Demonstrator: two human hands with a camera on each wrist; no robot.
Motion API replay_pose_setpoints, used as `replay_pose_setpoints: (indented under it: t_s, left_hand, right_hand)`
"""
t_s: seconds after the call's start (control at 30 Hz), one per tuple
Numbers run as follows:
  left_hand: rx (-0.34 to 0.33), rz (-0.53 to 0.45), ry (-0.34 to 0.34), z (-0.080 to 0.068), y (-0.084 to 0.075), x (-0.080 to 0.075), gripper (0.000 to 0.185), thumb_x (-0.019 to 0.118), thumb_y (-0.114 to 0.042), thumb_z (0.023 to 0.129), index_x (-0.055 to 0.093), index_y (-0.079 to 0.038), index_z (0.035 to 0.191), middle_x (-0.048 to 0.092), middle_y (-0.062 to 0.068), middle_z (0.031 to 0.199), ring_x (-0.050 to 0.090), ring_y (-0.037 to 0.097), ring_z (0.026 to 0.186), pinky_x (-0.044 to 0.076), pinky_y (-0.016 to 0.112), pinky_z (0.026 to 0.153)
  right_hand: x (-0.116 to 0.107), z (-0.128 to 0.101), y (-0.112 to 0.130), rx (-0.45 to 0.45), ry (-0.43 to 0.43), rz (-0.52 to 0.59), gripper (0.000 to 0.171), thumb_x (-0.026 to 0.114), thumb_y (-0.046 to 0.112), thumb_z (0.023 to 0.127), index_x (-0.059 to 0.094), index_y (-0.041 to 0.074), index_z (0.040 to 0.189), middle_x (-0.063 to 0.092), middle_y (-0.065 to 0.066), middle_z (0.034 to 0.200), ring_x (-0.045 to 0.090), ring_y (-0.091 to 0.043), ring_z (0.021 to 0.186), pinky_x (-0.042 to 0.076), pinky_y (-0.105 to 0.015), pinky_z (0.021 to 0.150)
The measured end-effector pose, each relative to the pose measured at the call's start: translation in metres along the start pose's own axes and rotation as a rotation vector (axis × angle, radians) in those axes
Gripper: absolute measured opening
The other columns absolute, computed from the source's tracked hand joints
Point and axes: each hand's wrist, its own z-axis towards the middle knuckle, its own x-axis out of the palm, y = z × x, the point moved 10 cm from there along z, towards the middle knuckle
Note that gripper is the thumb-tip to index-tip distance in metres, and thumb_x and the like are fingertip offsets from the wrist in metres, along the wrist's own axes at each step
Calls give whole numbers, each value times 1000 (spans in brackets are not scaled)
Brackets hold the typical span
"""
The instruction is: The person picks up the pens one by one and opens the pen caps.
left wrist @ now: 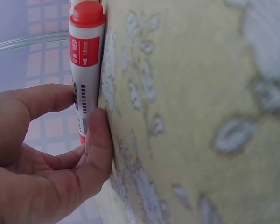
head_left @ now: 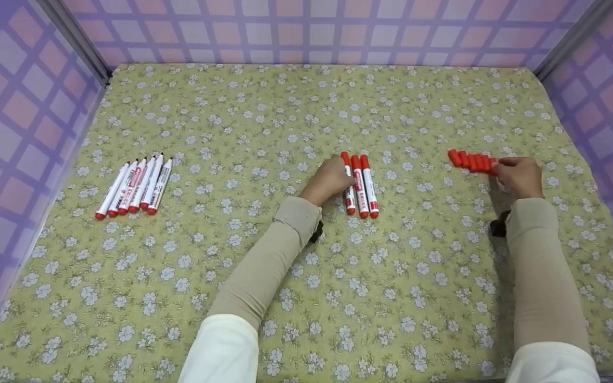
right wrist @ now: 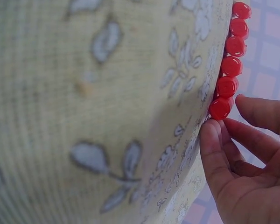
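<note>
My left hand pinches a capped red marker, thumb on one side and fingers on the other, as it lies on the cloth. It is the leftmost of three markers with red caps; a middle marker and a right-hand marker lie alongside. Over on the right, my right hand has its thumb and fingertips round the end red cap of a row of loose caps. In the right wrist view, these caps stand side by side with their round ends showing.
Several uncapped white markers with dark tips and red ends lie in a group on the left. A yellow-green floral cloth covers the table. Checked panels enclose the back and both sides.
</note>
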Motion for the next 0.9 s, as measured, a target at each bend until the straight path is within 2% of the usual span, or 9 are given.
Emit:
replay_pose_setpoints:
  t_s: [0.17, 0.23, 0.33, 0.47, 0.57, 0.73, 0.9]
  left_hand:
    - [8, 10, -18, -1, -2, -4, 4, 58, -7, 90, 55, -4, 90, 52, 7, 86, 48, 15, 68, 41, 25, 60]
    - [5, 12, -16, -1, -2, -4, 10, 58, -8, 91, 50, -7, 84, 47, 5, 81, 46, 14, 65, 40, 25, 59]
    - [10, 24, -9, -1, -3, -4, 18, 59, -10, 90, 44, -10, 81, 45, 4, 82, 45, 14, 65, 40, 24, 59]
    - [9, 20, -8, 0, -4, -4, 16, 59, -9, 91, 44, -10, 83, 44, 4, 83, 45, 14, 65, 40, 25, 60]
    - [1, -9, -5, 0, -3, -3, 13, 57, -9, 92, 45, -10, 86, 42, 3, 80, 43, 14, 64, 39, 24, 58]
    - [5, -82, 14, 0, -2, -2, 16, 57, -10, 93, 44, -10, 83, 40, 3, 75, 45, 14, 60, 40, 25, 55]
    - [16, -150, 35, 0, 0, -4, 8, 57, -11, 92, 57, -5, 98, 47, 3, 77, 49, 15, 64, 43, 27, 61]
  right_hand:
    - [-1, 1, 0, 10, -1, -1, 61, 44, 38, 98, 42, -4, 142, 48, -29, 138, 53, -29, 115, 47, -29, 85]
    - [-1, 0, -1, 19, 3, -3, 61, 43, 39, 98, 42, -4, 142, 48, -29, 138, 52, -28, 115, 47, -29, 85]
    - [-1, 0, 1, 7, 2, -18, 61, 43, 39, 99, 44, -5, 141, 50, -29, 136, 55, -24, 108, 49, -23, 78]
    - [-2, 0, 3, -4, -1, -42, 60, 43, 38, 99, 45, -5, 140, 52, -29, 134, 57, -15, 94, 46, -14, 63]
    - [-3, 2, 1, 15, 4, -45, 60, 42, 39, 99, 44, -4, 141, 51, -28, 135, 57, -14, 93, 46, -15, 63]
    - [-3, 3, 1, 25, 10, -47, 61, 41, 40, 99, 44, -4, 141, 51, -28, 135, 56, -21, 102, 46, -17, 66]
    - [-2, 2, 3, 12, 2, -53, 62, 40, 41, 99, 45, -5, 140, 52, -29, 133, 56, -24, 103, 48, -24, 72]
